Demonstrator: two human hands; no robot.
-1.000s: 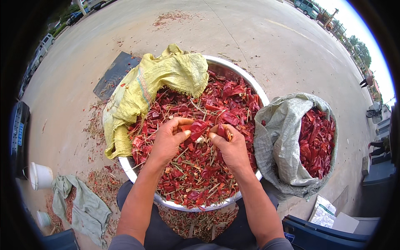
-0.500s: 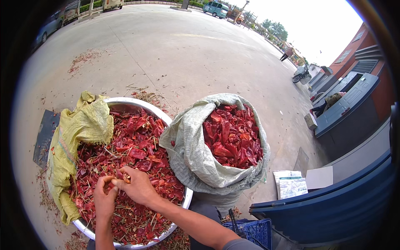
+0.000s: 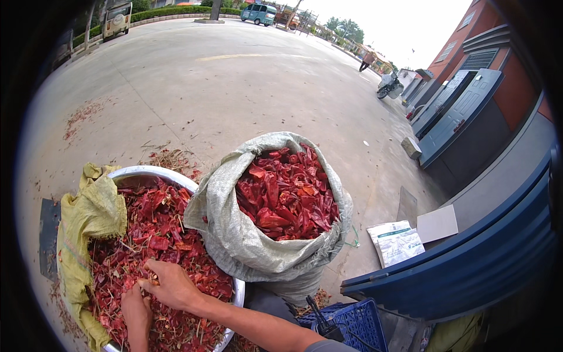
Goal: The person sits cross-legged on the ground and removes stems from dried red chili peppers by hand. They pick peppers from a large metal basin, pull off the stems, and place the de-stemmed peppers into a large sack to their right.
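Dried red chili peppers [image 3: 193,258], mixed with stems and broken bits, fill a wide metal basin [image 3: 155,169] at the lower left. Over the basin's left side drapes a yellow woven sack [image 3: 94,211]. My left hand [image 3: 136,311] is low over the peppers, its fingers bent together; what they hold, if anything, I cannot make out. Close beside it, my right hand [image 3: 174,287] has thumb and forefinger apart above the pile, the thumb near the left fingertips. Right of the basin stands a whitish woven sack [image 3: 234,234], rim rolled back, full of larger red chili peppers [image 3: 287,193].
A blue plastic crate [image 3: 358,322] with a black device [image 3: 325,325] on it sits at the lower right. White packets [image 3: 399,243] lie by a blue metal panel [image 3: 446,276]. Stems litter the concrete. Farther off are a motorcycle [image 3: 390,87], a person walking [image 3: 367,60] and a teal van [image 3: 258,13].
The view has swung right, so basin and sack sit farther left. My hands, earlier pinched together over the peppers, are lower in view; the right thumb and forefinger have spread.
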